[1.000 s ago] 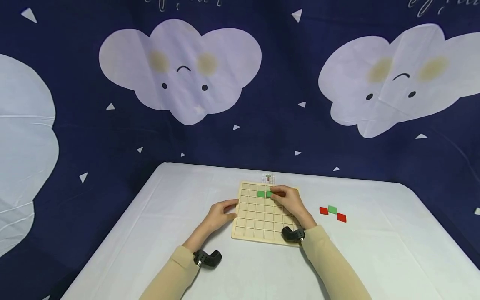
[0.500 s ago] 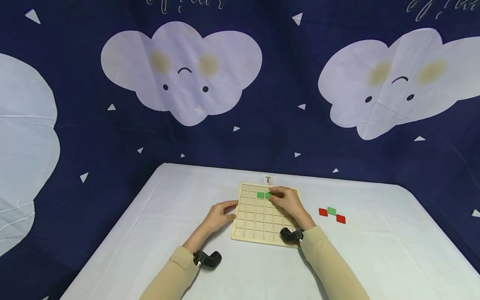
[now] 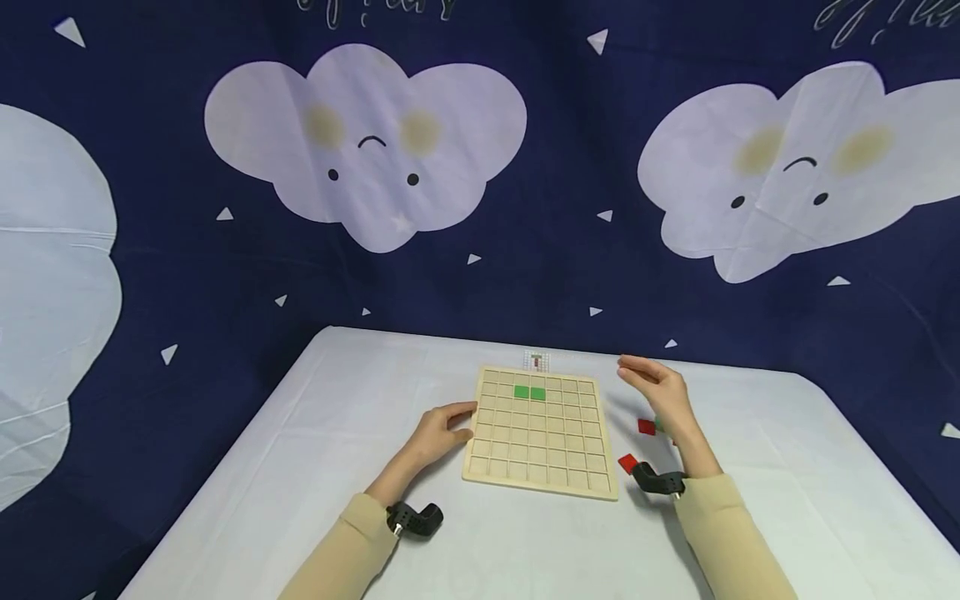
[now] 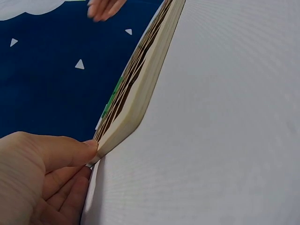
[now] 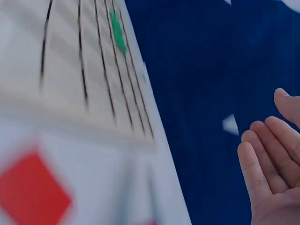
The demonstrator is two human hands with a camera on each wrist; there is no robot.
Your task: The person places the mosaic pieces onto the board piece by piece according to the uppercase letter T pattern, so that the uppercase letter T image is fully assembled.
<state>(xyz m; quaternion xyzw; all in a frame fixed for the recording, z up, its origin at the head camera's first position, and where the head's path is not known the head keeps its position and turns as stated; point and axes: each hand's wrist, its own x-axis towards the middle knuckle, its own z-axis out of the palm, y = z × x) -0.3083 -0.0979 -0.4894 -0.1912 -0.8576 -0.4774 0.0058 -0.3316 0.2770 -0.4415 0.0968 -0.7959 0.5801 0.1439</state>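
My left hand (image 3: 436,433) rests at the left edge of a pale wooden grid board (image 3: 537,450), its index finger and thumb apart along that edge; in the left wrist view the thumb (image 4: 70,151) touches the rim. Two green tiles, a left one (image 3: 521,392) and a right one (image 3: 537,394), lie side by side in the board's second row from the back. Off the board's right side, my right hand (image 3: 663,398) hangs above the table holding nothing. In the right wrist view its fingers (image 5: 255,171) are extended and loose.
One red tile (image 3: 627,464) lies close to the board's right edge. Farther right lie another red tile (image 3: 647,427), a green tile (image 3: 658,424) and a red one, the last two mostly behind my right hand. A small printed grid card (image 3: 536,361) lies behind the board.
My right hand has let go of the right green tile, which now lies in the board, and has moved right, off the board. A red tile beside the board has come into view.
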